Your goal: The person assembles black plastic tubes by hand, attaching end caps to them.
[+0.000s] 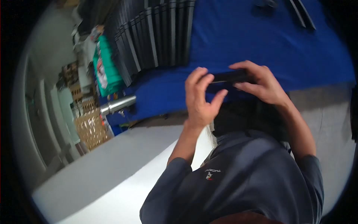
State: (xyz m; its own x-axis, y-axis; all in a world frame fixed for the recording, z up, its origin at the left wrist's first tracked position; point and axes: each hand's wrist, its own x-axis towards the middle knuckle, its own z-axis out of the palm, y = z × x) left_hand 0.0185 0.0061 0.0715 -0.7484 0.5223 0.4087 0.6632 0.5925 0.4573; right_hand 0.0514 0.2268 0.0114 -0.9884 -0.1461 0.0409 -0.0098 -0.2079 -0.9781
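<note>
From my remote station, I log the head view from left to right. Item one: one tan perforated object [91, 128], beyond the end of the table. Item two: one green bag [108, 69], beside the strips. Item three: one shiny metal cylinder [118, 105], lying near the bag at the edge of the blue cloth [231, 37]. Item four: one row of long black strips [153, 37], side by side on the cloth; overlap and blur prevent an exact count.

Two hands operate over the front of the cloth. Left hand [200, 98]: partly open, fingers curved, thumb spread apart, at the left end of one black bar [232, 77]; I cannot tell whether it touches. Right hand [265, 83]: closed around the bar's right end, thumb below. At upper right: one blurred dark object [266, 3], then two separate strips [302, 14].
</note>
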